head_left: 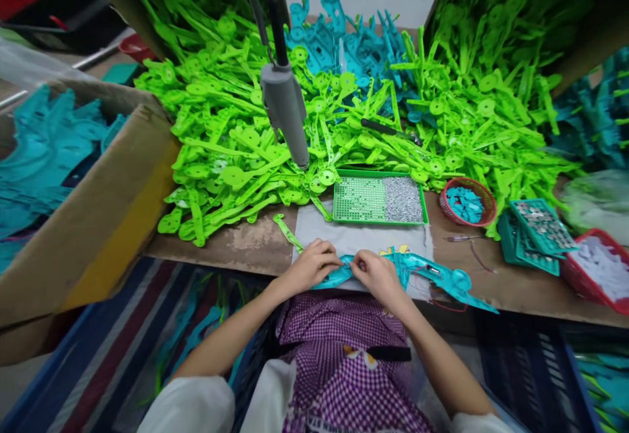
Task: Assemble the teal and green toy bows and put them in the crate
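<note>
A long teal plastic part (445,276), like a hollow shell, lies on a grey cloth (314,223) at the table's near edge. Thin red wire trails from its right half. At the part's left end, my left hand (317,264) is closed, fingertips pressed on the shell. My right hand (377,272) is closed in a pinch just beside it over the same part; whatever is between its fingertips is too small or hidden to make out. A lime-green plastic arm (287,231) lies left of my left hand.
Heaped lime-green parts (230,138) and teal parts (363,46) cover the back. A grey electric screwdriver (285,105) hangs over them. A green tray (378,198) holds small screws. Right are a red basket (466,202), teal trays (540,226) and a screwdriver (459,238); left, a cardboard box (113,204).
</note>
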Tool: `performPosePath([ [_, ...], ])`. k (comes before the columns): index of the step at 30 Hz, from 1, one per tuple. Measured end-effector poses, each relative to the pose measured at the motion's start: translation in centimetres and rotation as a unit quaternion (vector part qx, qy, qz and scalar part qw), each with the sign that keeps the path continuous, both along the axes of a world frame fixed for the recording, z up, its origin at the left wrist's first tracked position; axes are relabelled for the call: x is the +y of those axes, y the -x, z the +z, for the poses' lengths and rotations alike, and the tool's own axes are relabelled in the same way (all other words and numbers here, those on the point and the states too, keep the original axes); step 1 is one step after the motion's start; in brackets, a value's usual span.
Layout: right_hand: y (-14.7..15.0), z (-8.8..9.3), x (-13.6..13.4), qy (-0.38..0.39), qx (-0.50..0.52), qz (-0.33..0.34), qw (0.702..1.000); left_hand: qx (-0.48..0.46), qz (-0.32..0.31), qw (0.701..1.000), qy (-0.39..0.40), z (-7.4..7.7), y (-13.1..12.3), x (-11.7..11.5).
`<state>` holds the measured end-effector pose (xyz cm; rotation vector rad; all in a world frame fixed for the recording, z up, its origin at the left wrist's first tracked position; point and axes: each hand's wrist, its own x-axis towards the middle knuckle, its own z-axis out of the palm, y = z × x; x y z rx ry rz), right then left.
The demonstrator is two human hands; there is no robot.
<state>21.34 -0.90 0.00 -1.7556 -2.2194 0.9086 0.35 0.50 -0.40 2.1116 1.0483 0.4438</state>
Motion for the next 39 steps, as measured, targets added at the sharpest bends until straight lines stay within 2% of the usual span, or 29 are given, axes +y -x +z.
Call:
performPosePath([
  [8,0.0,0.5,0.8,0.012,-0.006,0.024,1.0,0.015,0.014,0.999,0.025,0.0,-0.1,0.1],
  [18,1.3,0.9,0.8,-0.019,-0.133,0.019,0.991,0.007,0.013,1.0,0.011,-0.4,0.0,0.1],
  [27,-0.4,-0.4,0.8,-0.037,-0.092,0.041,0.994,0.01,0.009,0.999,0.038,-0.1,0.0,0.1],
  [32,-0.3,-0.4,0.7,-0.051,-0.098,0.053,0.992,0.007,0.005,0.999,0.041,-0.2,0.1,0.2],
  [39,-1.2,0.1,0.9,-0.026,-0.04,0.071,0.996,0.029,-0.005,0.999,0.044,0.1,0.0,0.2],
])
